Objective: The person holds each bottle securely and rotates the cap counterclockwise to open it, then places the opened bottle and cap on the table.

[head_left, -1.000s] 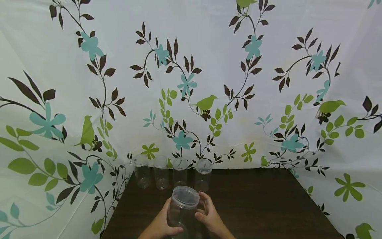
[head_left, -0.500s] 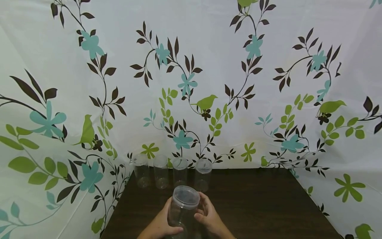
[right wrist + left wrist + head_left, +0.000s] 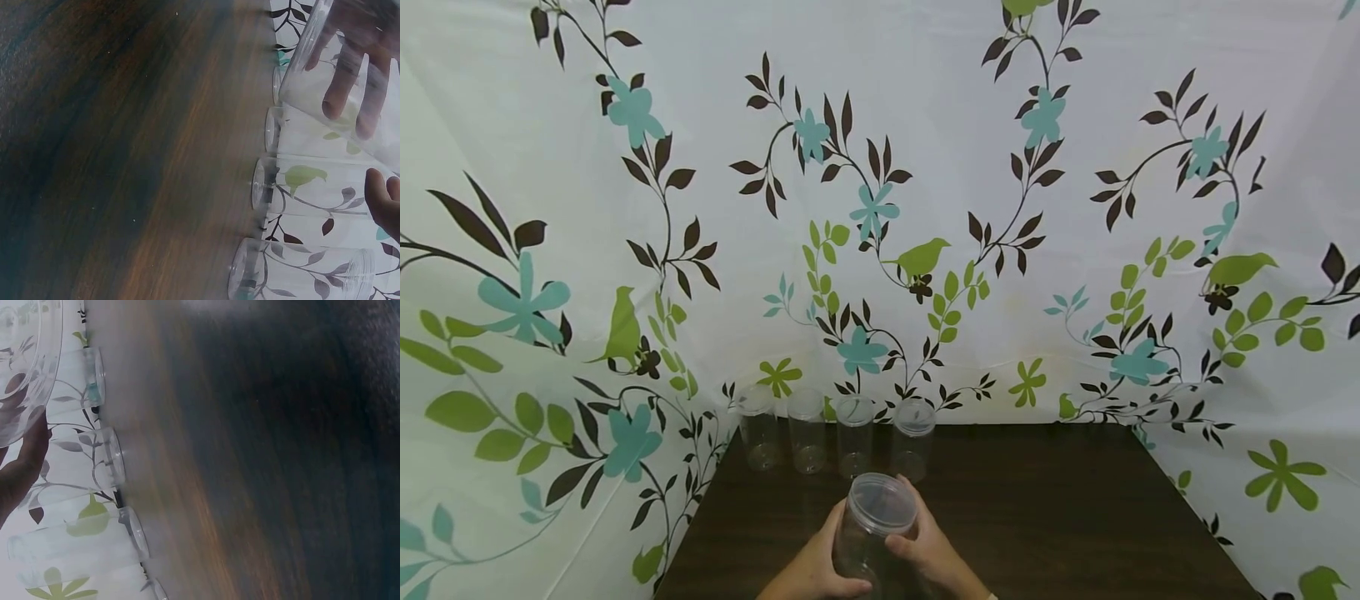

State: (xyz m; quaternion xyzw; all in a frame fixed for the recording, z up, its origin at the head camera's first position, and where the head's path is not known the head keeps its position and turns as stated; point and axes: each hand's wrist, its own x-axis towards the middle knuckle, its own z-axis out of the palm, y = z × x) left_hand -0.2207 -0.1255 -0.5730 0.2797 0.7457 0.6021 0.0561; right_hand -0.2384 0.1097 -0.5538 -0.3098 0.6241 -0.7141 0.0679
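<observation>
A clear plastic jar (image 3: 859,546) with a translucent screw lid (image 3: 883,502) is held upright with a slight tilt near the front of the table. My left hand (image 3: 816,562) grips the left side of its body, thumb across the front. With fingers behind the lid and thumb at its front edge, my right hand (image 3: 936,550) holds the jar's top from the right. In the right wrist view, left-hand fingers show through the jar wall (image 3: 306,75), and right-hand fingertips (image 3: 380,197) are at the lid end. The left wrist view catches only the jar's base end (image 3: 47,381).
Several similar clear lidded jars stand in a row at the table's back left, the rightmost jar (image 3: 913,442) nearest the held one. The dark wood table (image 3: 1060,508) extends to the right. A white cloth (image 3: 955,167) printed with leaves and birds hangs behind.
The held jar has shifted a little to the right and tilts slightly more. My right hand has closed in from beside the jar onto its lid, and my left hand has moved right with it.
</observation>
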